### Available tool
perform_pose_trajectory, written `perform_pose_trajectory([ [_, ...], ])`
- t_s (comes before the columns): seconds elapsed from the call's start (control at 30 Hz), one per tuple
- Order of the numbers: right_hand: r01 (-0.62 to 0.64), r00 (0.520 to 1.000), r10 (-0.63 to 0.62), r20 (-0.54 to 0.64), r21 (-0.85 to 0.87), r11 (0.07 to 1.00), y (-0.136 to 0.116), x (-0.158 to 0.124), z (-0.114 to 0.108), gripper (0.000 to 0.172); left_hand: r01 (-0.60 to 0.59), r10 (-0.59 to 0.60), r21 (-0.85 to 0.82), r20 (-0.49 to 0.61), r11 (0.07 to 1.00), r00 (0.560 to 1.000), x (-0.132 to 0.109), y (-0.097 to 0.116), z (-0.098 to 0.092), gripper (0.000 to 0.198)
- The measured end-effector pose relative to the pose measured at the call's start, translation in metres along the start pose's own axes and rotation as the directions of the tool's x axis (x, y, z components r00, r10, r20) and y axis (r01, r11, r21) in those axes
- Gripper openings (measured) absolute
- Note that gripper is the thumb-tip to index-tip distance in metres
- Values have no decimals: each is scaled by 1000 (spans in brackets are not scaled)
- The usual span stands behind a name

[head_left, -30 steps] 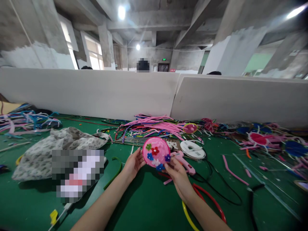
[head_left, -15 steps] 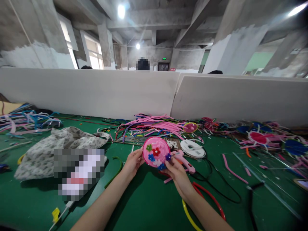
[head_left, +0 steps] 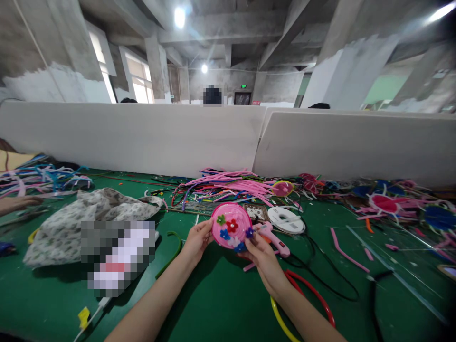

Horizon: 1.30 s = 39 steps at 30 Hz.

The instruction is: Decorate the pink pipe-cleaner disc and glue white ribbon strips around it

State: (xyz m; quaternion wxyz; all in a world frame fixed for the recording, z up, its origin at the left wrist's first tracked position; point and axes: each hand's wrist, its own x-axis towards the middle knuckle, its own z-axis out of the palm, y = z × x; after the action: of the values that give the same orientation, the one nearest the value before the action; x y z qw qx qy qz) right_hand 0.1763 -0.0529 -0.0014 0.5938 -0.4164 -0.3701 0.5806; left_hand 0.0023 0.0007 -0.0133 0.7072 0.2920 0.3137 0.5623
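Between my two hands a round pink disc [head_left: 243, 221] with coloured flowers is held up over the green table. It has a darker pink rim, and green, red, blue and pale pink flowers sit on its face. My left hand [head_left: 199, 236] pinches its left edge. At the lower right edge, by the blue flowers, the fingers of my right hand [head_left: 261, 251] grip it. Just behind my right hand lies a pink glue gun [head_left: 273, 239], partly hidden by it. A white spool [head_left: 286, 220] is beyond the gun.
A phone [head_left: 121, 259] with a cable and a floral cloth [head_left: 67, 232] lie at left. Another person's hand [head_left: 19, 204] shows at the left edge. Pink strips [head_left: 228, 184] are heaped before a white partition [head_left: 142, 137]. Red tubing [head_left: 317, 297] curves by my right arm.
Another person's hand has come into view at the left edge. My hands and the pink disc have hardly moved.
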Motion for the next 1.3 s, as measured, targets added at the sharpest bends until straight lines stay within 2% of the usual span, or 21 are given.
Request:
perform_pose_trajectory([
  [0.2, -13, 1000, 13, -2, 28, 1000, -1, -1, -1, 37, 13, -13, 1, -4, 1000, 1000, -2, 1, 0, 34],
  [0.37, -26, 999, 30, -33, 127, 992, -7, 2, -5, 34, -16, 16, 2, -65, 1000, 998, -1, 2, 0, 36],
  [0.53, 8, 991, 24, -129, 238, 971, -24, 13, -26, 19, -75, 74, -2, -125, 997, 989, 0, 5, -3, 37],
  [0.67, 84, 980, -27, -198, 284, 955, -37, 23, -44, 5, -63, 65, 21, -124, 998, 990, -2, 6, -3, 36],
  [0.77, 120, 975, -57, -213, 294, 948, -41, 26, -48, 9, -75, 78, 35, -90, 997, 993, -4, 5, -1, 48],
  [0.83, 126, 978, -70, -197, 288, 949, -40, 25, -45, 13, -101, 104, 50, -67, 994, 992, -5, 4, 0, 62],
  [0.87, 123, 980, -73, -183, 281, 952, -39, 24, -43, 16, -99, 102, 65, -57, 993, 993, -5, 3, 0, 63],
  [1.0, 103, 989, -76, -128, 226, 969, -30, 19, -31, 25, -45, 47, 113, -14, 993, 999, -5, 4, 0, 52],
  [1.17, 100, 992, -88, -89, 138, 985, -24, 16, -23, 28, -116, 107, 69, 118, 991, 987, -8, 4, 1, 64],
  [1.3, 47, 999, -47, 7, 59, 997, -22, 9, -16, 29, 2, -18, 67, 241, 998, 970, -14, 1, 8, 48],
])
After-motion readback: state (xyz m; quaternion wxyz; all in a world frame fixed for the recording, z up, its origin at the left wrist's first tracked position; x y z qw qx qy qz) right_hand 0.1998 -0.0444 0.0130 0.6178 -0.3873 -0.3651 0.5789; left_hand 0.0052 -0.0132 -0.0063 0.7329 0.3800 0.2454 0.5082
